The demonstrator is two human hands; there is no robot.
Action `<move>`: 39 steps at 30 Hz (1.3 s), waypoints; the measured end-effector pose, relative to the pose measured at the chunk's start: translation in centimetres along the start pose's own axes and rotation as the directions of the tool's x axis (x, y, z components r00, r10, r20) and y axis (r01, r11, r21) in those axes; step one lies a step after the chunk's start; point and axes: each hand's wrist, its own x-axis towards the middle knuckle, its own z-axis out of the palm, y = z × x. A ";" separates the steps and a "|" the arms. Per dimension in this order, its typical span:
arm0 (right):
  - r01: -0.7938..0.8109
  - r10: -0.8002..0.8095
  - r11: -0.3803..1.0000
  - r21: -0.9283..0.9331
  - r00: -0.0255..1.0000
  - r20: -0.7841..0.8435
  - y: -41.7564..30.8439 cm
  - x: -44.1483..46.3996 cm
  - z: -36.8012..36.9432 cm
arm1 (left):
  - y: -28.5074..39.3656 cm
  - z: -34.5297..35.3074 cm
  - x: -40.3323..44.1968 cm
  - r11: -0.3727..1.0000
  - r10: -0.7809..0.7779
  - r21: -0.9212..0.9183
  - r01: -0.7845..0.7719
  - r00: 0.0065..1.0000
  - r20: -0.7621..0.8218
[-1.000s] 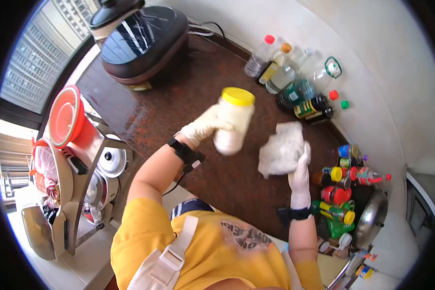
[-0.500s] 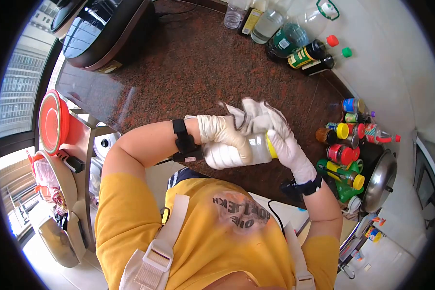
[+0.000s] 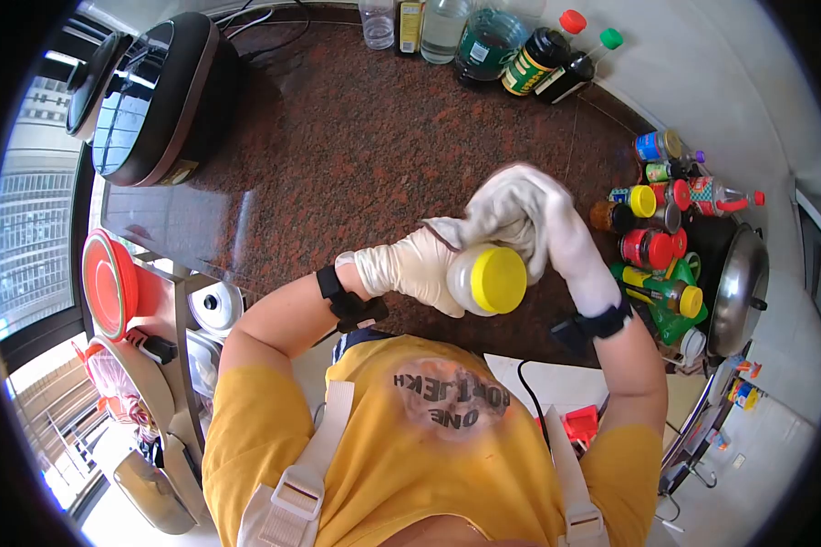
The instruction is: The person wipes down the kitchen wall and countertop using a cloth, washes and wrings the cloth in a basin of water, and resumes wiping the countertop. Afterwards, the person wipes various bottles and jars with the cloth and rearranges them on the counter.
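Observation:
My left hand, in a pale glove, is closed around a clear plastic jar. The jar is tilted so that its yellow lid faces up toward me, and most of its body is hidden. My right hand, also gloved and a little blurred, grips a crumpled white-grey cloth with a dark edge. The cloth hangs just beyond the lid, between the two hands. Whether it touches the jar I cannot tell. Both hands are over the near part of the reddish-brown stone counter.
Several bottles, among them a dark sauce bottle, line the back wall. On the right are several jars, such as a red-lidded one, and a metal lid. A black appliance stands far left. Red bowls sit left.
The jar has turned from lying sideways to showing its lid to me. My right hand has left the lid and risen with the cloth. The head view has shifted somewhat.

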 end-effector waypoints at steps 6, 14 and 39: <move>0.141 -0.151 0.825 -0.548 0.988 0.027 0.6 -3.2 5.5 | 1.2 -0.9 -0.3 0.974 -0.209 0.096 0.206 0.978 0.017; -0.101 -0.068 0.908 -0.407 0.922 -0.380 9.8 -4.5 5.4 | 0.0 1.4 -0.7 0.892 -0.102 0.435 0.125 0.992 -0.074; 0.050 -0.241 0.770 -0.636 0.946 -0.217 5.6 -7.3 6.0 | 1.7 2.3 0.7 0.911 0.301 0.356 -0.209 0.926 -0.228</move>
